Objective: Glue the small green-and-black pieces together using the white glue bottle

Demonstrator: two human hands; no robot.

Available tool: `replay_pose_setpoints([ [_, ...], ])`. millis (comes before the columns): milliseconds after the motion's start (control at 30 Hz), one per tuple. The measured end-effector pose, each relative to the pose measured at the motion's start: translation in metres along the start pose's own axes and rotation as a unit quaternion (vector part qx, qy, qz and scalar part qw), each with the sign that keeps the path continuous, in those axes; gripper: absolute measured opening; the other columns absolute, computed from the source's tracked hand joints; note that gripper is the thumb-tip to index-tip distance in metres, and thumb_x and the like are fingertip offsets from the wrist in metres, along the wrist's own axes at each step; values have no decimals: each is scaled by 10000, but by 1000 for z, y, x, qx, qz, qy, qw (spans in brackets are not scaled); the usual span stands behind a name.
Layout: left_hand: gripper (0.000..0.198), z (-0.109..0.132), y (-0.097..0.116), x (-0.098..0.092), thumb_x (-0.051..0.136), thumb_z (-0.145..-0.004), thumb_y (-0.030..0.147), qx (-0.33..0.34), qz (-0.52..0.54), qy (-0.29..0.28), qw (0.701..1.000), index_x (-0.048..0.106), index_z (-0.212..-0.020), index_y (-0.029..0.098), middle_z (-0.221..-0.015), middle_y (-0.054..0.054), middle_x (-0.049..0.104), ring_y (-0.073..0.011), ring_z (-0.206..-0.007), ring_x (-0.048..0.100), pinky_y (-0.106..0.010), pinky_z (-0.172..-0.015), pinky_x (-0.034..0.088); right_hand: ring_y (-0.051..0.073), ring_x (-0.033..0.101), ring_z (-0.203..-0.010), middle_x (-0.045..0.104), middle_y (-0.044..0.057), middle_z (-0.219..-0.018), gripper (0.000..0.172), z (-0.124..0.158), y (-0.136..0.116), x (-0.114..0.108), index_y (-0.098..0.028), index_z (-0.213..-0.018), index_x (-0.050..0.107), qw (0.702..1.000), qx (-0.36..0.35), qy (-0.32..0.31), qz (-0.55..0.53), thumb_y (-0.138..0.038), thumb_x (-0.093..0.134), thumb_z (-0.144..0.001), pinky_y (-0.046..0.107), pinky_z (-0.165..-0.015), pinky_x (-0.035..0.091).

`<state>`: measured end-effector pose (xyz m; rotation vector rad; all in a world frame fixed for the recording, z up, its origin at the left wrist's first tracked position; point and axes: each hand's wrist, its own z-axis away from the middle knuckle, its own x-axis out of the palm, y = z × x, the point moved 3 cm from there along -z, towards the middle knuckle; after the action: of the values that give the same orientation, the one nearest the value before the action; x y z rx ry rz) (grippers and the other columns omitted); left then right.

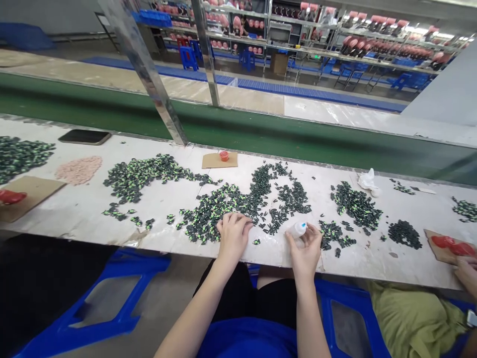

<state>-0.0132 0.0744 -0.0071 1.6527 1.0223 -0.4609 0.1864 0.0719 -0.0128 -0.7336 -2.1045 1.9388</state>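
My right hand is wrapped round a small white bottle with a blue tip, just above the worktable. My left hand rests at the near edge of a heap of small black and green pieces, fingers bent; whether a piece is between the fingertips is too small to tell. Plain dark pieces lie beyond and between the hands. One black-green piece lies apart beside my left hand. More black-green pieces lie right of my right hand.
A red cup sits on cardboard at the back. Further heaps, a crumpled white tissue and a dark phone lie along the table. At the right, another person's hand touches cardboard with red material. A metal post rises behind.
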Motion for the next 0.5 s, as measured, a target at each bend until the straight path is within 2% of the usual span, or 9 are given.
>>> replay_pose_setpoints([
  [100,131,-2,1,1,626,-809,142,3,-1,-15,1000,703,-784,245,-918,-73,671,-290,-958,504,-437,-762,346,232,585,-974,588,133,-1154,671,12,-8,-5,-189,-1189,468,992,-100,63,50,-338,794,-621,376,-804,480],
  [200,144,-6,3,1,630,-799,117,7,-8,-48,999,701,-752,234,-941,-72,665,-292,-986,490,-439,-781,350,202,584,-827,618,108,-1035,519,31,-21,-7,-179,-1098,536,962,-224,130,89,-297,791,-661,327,-681,462],
  [267,158,-8,5,1,617,-807,112,5,-15,-68,998,693,-726,225,-957,-67,664,-289,-1014,478,-434,-801,349,174,573,-729,629,73,-915,338,40,-27,-2,-179,-995,580,951,-274,104,100,-268,755,-719,296,-614,445],
  [367,161,-9,8,-1,589,-829,124,3,-23,-83,996,691,-756,225,-993,-65,663,-285,-1046,468,-431,-824,347,162,579,-707,634,55,-837,120,45,-30,12,-177,-908,629,955,-271,13,120,-269,646,-834,290,-627,468],
  [500,93,3,7,-9,602,-844,206,9,-16,-73,997,691,-846,232,-1026,-69,666,-283,-1039,485,-431,-828,353,188,605,-810,636,77,-866,226,39,-26,35,-175,-895,693,958,-228,-72,159,-300,505,-920,317,-731,499],
])
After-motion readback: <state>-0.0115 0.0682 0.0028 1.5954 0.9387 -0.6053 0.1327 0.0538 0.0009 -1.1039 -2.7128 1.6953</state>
